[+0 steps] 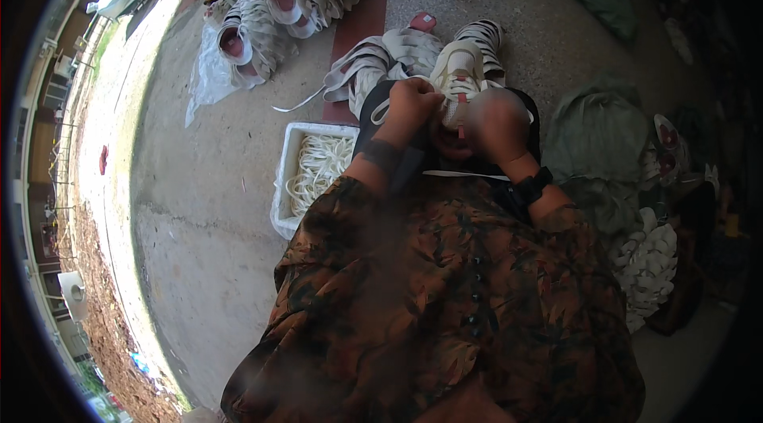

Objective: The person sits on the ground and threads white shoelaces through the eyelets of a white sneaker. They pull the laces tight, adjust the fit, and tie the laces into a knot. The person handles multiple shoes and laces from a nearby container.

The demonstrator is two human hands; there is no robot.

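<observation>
Cream shoe upper (458, 61) lies between the hands, its long axis pointing away from the body, with the left hand (412, 109) apparently pinching its lace (459, 95) and the blurred right hand (501, 123), equally near, in a grip I cannot tell.

Floor: grey concrete (187, 256), 8 to 10 o'clock, faint crack line across it.
Red strip (362, 34): painted-looking floor band, about 12 o'clock; I get speckled grey paving (417, 2) right beside it.
Sunlit band (131, 97): 9 to 10 o'clock, blown out on my feed.
Bare soil (119, 343): brown, 8 o'clock.
Building (30, 185): far edge, 9 o'clock, bent by my lens.
Light: daylight from 9; I read 3 as dim.
</observation>
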